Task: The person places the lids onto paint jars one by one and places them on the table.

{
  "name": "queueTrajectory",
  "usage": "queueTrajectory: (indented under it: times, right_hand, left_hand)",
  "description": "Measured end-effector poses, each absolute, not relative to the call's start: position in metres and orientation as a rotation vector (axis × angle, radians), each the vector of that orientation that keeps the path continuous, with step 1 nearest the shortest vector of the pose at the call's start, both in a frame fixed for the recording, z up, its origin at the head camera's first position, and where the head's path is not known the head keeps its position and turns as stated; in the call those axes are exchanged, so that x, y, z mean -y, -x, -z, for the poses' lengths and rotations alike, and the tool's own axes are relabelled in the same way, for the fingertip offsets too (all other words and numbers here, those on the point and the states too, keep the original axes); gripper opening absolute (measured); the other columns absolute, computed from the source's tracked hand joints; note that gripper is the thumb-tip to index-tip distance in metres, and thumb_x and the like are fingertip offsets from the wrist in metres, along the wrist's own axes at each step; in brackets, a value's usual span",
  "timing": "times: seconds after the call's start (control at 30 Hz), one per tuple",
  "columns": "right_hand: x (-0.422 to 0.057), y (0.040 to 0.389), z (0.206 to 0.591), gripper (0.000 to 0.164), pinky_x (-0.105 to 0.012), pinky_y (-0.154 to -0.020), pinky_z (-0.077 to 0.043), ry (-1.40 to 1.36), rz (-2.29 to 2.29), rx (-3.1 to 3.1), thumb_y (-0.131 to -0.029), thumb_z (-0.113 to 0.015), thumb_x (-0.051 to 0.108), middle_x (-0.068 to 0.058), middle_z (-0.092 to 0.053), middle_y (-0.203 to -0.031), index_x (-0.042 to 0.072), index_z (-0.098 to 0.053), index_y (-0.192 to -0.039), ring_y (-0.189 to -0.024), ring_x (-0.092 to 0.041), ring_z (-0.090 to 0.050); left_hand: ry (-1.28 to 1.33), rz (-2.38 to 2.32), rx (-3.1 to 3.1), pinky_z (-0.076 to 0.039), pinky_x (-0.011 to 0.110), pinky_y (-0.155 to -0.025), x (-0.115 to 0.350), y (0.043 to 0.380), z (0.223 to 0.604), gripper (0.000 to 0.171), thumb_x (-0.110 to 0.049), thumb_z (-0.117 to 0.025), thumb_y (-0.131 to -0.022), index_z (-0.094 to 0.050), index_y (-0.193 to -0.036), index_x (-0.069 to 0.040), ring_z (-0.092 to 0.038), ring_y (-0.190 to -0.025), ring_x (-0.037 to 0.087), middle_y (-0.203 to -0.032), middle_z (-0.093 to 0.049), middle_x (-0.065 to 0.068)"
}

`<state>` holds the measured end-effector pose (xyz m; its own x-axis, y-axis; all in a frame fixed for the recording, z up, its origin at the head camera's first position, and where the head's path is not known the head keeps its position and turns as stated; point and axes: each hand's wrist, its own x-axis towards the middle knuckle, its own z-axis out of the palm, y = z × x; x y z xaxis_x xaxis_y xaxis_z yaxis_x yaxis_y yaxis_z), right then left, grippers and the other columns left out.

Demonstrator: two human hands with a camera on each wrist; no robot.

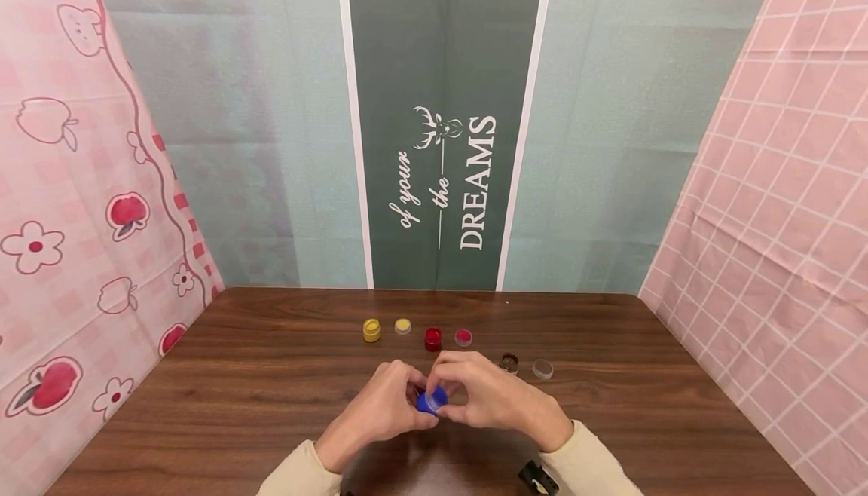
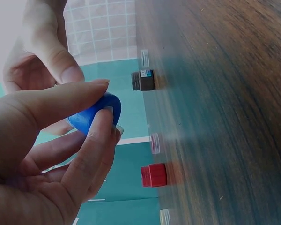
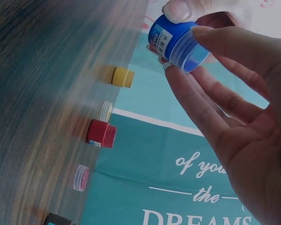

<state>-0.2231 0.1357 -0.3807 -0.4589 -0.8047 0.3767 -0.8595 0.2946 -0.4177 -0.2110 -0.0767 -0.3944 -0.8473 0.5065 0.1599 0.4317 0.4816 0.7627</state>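
1. Green and teal cloth (image 1: 441,44), lettered "DREAMS", hangs behind the back edge of a dark wood worktop (image 1: 258,375).
2. Blue jar (image 3: 166,37) is held up above the worktop, about midway between its left and right edges, tilted, with a clear lid (image 3: 189,54) at its mouth.
3. Both hands are closed in on it: the left hand (image 1: 385,405) grips the blue body, and the right hand (image 1: 484,394) pinches the lid between thumb and fingers.
4. Toward the back edge stands an uncapped red jar (image 1: 433,341); a red-stained lid (image 1: 463,338) lies just beside it.
5. Nearer the left edge stands an uncapped yellow jar (image 1: 371,332), with a yellow-stained lid (image 1: 403,326) between it and the red jar.
6. Toward the right edge, a dark jar (image 1: 508,365) stands near a brownish lid (image 1: 542,369).
7. Pink fabrics flank both side edges.
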Motion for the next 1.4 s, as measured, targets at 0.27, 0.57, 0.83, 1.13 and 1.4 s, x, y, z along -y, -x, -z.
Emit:
queueTrajectory:
  times: [0.27, 0.57, 0.83, 1.13, 1.4]
  right_hand:
    - [-0.1354, 0.2204, 0.3801, 0.016, -0.013, -0.073, -0.057, -1.457, -0.929, 2.590, -0.088, -0.079, 0.006, -0.003, -0.067, -0.097, 0.008, -0.070, -0.101, -0.083, 0.003, -0.067]
    - [-0.1339, 0.2188, 0.3796, 0.016, -0.012, -0.072, -0.056, -1.425, -0.922, 2.611, -0.087, -0.079, 0.005, -0.003, -0.066, -0.096, 0.008, -0.070, -0.101, -0.082, 0.003, -0.066]
    - [-0.1350, 0.2219, 0.3796, 0.027, -0.021, -0.084, -0.058, -1.523, -0.782, 2.472, -0.081, -0.086, 0.007, 0.001, -0.066, -0.102, 0.012, -0.069, -0.102, -0.093, -0.006, -0.067]
    - [-0.1359, 0.2239, 0.3797, 0.029, -0.020, -0.088, -0.056, -1.638, -0.729, 2.326, -0.077, -0.087, 0.000, 0.000, -0.065, -0.106, 0.013, -0.071, -0.097, -0.095, -0.011, -0.065]
    - [-0.1359, 0.2252, 0.3805, 0.024, -0.019, -0.084, -0.057, -1.639, -0.715, 2.322, -0.078, -0.087, 0.002, 0.000, -0.068, -0.102, 0.011, -0.074, -0.096, -0.091, -0.010, -0.066]
  left_hand:
    - [-0.843, -1.310, -2.630, -0.048, 0.018, -0.050, 0.0766, 0.2108, 0.3942, 0.016, -0.009, -0.090, -0.074, -0.077, -0.084, -0.008, -0.056, -0.056, -0.002, -0.067, -0.071, -0.004]
    - [-0.842, -1.305, -2.636, -0.047, 0.018, -0.049, 0.0771, 0.2105, 0.3946, 0.016, -0.010, -0.090, -0.074, -0.077, -0.083, -0.008, -0.055, -0.055, -0.002, -0.065, -0.070, -0.005]
    - [-0.852, -1.314, -2.620, -0.050, 0.019, -0.052, 0.0789, 0.2101, 0.3938, 0.017, -0.010, -0.090, -0.074, -0.076, -0.084, -0.007, -0.059, -0.057, -0.001, -0.068, -0.073, -0.001]
    - [-0.863, -1.318, -2.614, -0.052, 0.018, -0.055, 0.0791, 0.2107, 0.3935, 0.017, -0.010, -0.090, -0.074, -0.077, -0.085, -0.008, -0.062, -0.060, -0.001, -0.072, -0.075, 0.000]
    - [-0.850, -1.319, -2.600, -0.052, 0.019, -0.054, 0.0794, 0.2111, 0.3932, 0.016, -0.009, -0.089, -0.075, -0.077, -0.086, -0.009, -0.061, -0.059, 0.000, -0.071, -0.074, -0.003]
